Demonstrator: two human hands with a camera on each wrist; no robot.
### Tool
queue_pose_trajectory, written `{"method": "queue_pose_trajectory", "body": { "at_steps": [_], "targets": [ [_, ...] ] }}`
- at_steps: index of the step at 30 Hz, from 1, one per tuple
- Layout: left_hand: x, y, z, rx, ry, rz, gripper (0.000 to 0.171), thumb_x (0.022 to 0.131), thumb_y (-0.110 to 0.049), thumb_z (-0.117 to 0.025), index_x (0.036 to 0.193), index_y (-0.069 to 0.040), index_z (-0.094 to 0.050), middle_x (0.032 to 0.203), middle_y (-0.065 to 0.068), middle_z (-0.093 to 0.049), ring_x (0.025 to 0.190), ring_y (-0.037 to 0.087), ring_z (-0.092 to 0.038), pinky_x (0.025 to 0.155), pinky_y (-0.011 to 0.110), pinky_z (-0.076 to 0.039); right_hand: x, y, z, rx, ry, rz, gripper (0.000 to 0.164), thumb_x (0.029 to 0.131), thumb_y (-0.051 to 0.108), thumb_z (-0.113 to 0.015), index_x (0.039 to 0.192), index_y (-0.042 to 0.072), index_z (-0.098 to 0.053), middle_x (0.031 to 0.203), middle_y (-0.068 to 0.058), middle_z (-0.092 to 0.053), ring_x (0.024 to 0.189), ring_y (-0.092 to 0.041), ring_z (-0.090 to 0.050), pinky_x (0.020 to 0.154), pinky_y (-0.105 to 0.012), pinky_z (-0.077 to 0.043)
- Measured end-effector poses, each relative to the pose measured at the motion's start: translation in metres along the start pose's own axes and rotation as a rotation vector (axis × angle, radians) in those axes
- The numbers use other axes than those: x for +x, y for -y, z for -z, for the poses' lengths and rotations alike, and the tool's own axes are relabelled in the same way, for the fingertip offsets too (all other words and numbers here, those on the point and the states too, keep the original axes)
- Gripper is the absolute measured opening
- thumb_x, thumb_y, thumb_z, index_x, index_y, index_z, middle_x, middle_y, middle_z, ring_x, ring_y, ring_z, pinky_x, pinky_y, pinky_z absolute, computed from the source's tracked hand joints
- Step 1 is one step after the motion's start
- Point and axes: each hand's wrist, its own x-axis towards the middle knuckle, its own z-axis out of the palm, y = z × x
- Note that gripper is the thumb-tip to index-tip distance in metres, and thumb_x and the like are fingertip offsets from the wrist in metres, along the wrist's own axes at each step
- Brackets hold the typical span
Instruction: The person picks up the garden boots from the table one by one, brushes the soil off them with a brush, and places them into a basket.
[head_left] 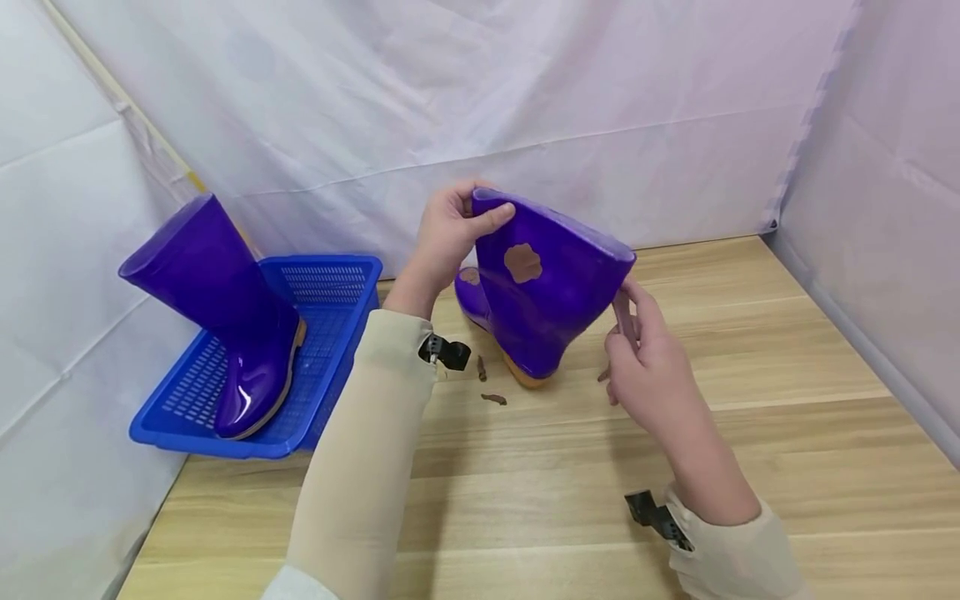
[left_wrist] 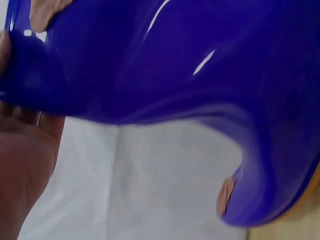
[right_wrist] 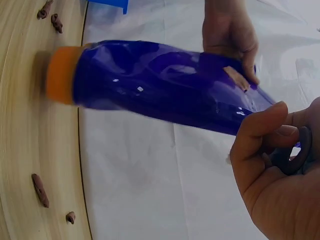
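A purple rain boot (head_left: 555, 283) is held tilted over the wooden table, its orange sole low and its toe pointing away to the left. On its shaft sits a brown flower-shaped patch (head_left: 522, 263); another brown patch (left_wrist: 226, 196) shows on the toe. My left hand (head_left: 446, 237) grips the top of the shaft, thumb on the near side and fingers behind. My right hand (head_left: 648, 362) is at the opposite end of the boot's opening, fingertips right by the rim. Its curled fingers hold a bent grey-brown piece (right_wrist: 304, 150), whose kind I cannot tell.
A second purple boot (head_left: 232, 308) leans in a blue plastic basket (head_left: 352, 333) on the left. Several small brown scraps lie on the wooden table (head_left: 525, 492), one scrap (head_left: 494, 399) near the held boot's heel. White cloth (head_left: 600, 100) hangs behind and at both sides.
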Motion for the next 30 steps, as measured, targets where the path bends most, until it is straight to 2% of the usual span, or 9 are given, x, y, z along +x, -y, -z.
{"method": "queue_pose_trajectory", "body": {
  "at_steps": [3, 7, 13, 14, 16, 19, 22, 25, 30],
  "targets": [
    [-0.002, -0.013, -0.002, 0.06, -0.088, -0.051, 0.025, 0.093, -0.003, -0.08, 0.081, -0.014, -0.061, 0.071, -0.008, -0.057, 0.07, 0.008, -0.058, 0.065, 0.025, -0.048, 0.001, -0.002, 0.002, -0.001, -0.039, -0.002, 0.068, 0.108, 0.017, -0.038, 0.17, 0.038, -0.019, 0.098, -0.015, -0.064, 0.055, -0.024, -0.065, 0.051, -0.035, -0.055],
    [-0.004, -0.021, -0.005, 0.143, -0.189, -0.098, 0.035, 0.094, -0.007, -0.08, 0.078, -0.015, -0.051, 0.071, -0.009, -0.043, 0.071, 0.008, -0.05, 0.066, 0.026, -0.042, 0.003, -0.003, 0.001, 0.017, -0.06, 0.014, 0.068, 0.107, 0.014, -0.039, 0.17, 0.035, -0.021, 0.087, -0.013, -0.062, 0.052, -0.023, -0.065, 0.05, -0.035, -0.055],
    [-0.013, -0.026, -0.009, 0.182, -0.341, -0.094, 0.036, 0.097, -0.01, -0.078, 0.08, -0.014, -0.047, 0.071, -0.008, -0.035, 0.07, 0.01, -0.044, 0.065, 0.028, -0.038, 0.002, -0.002, -0.001, 0.033, -0.057, 0.004, 0.068, 0.107, 0.013, -0.039, 0.17, 0.034, -0.022, 0.094, -0.015, -0.063, 0.052, -0.022, -0.064, 0.049, -0.035, -0.055],
    [-0.016, -0.029, -0.01, 0.2, -0.362, -0.09, 0.036, 0.097, -0.011, -0.078, 0.079, -0.015, -0.047, 0.071, -0.008, -0.036, 0.07, 0.01, -0.043, 0.064, 0.028, -0.037, 0.002, -0.002, -0.001, 0.034, -0.054, -0.001, 0.068, 0.107, 0.013, -0.039, 0.17, 0.034, -0.022, 0.096, -0.016, -0.063, 0.053, -0.022, -0.064, 0.049, -0.035, -0.055],
    [-0.021, -0.036, -0.012, 0.302, -0.39, -0.107, 0.039, 0.098, -0.013, -0.078, 0.078, -0.017, -0.044, 0.071, -0.007, -0.035, 0.069, 0.01, -0.041, 0.063, 0.028, -0.035, 0.002, -0.002, -0.001, 0.034, -0.051, -0.007, 0.068, 0.107, 0.013, -0.038, 0.17, 0.035, -0.021, 0.1, -0.016, -0.062, 0.053, -0.022, -0.064, 0.049, -0.035, -0.055],
    [-0.031, -0.047, -0.012, 0.544, -0.403, -0.116, 0.04, 0.101, -0.018, -0.075, 0.079, -0.018, -0.041, 0.073, -0.006, -0.039, 0.07, 0.012, -0.041, 0.065, 0.028, -0.034, 0.002, -0.003, -0.002, 0.037, -0.043, -0.002, 0.068, 0.107, 0.013, -0.038, 0.17, 0.035, -0.021, 0.101, -0.017, -0.062, 0.054, -0.023, -0.065, 0.05, -0.035, -0.056],
    [-0.04, -0.055, -0.011, 0.778, -0.393, -0.096, 0.037, 0.104, -0.022, -0.07, 0.082, -0.016, -0.04, 0.074, -0.002, -0.041, 0.069, 0.017, -0.042, 0.066, 0.031, -0.034, 0.002, -0.003, -0.004, 0.032, -0.034, 0.011, 0.069, 0.107, 0.012, -0.038, 0.17, 0.033, -0.022, 0.099, -0.017, -0.062, 0.056, -0.024, -0.066, 0.051, -0.035, -0.056],
    [-0.047, -0.057, -0.011, 0.886, -0.362, -0.068, 0.034, 0.107, -0.023, -0.066, 0.087, -0.011, -0.042, 0.074, 0.002, -0.041, 0.066, 0.021, -0.043, 0.063, 0.033, -0.035, 0.002, -0.004, -0.005, 0.024, -0.026, 0.021, 0.068, 0.107, 0.012, -0.038, 0.17, 0.032, -0.022, 0.097, -0.016, -0.06, 0.055, -0.025, -0.066, 0.05, -0.034, -0.055],
    [-0.05, -0.053, -0.013, 0.98, -0.343, -0.076, 0.03, 0.108, -0.022, -0.062, 0.091, -0.006, -0.044, 0.07, 0.004, -0.043, 0.066, 0.024, -0.051, 0.059, 0.034, -0.037, 0.002, -0.006, -0.006, 0.009, -0.014, 0.027, 0.068, 0.106, 0.012, -0.039, 0.17, 0.029, -0.022, 0.085, -0.016, -0.06, 0.052, -0.027, -0.065, 0.048, -0.033, -0.053]
  ]
}}
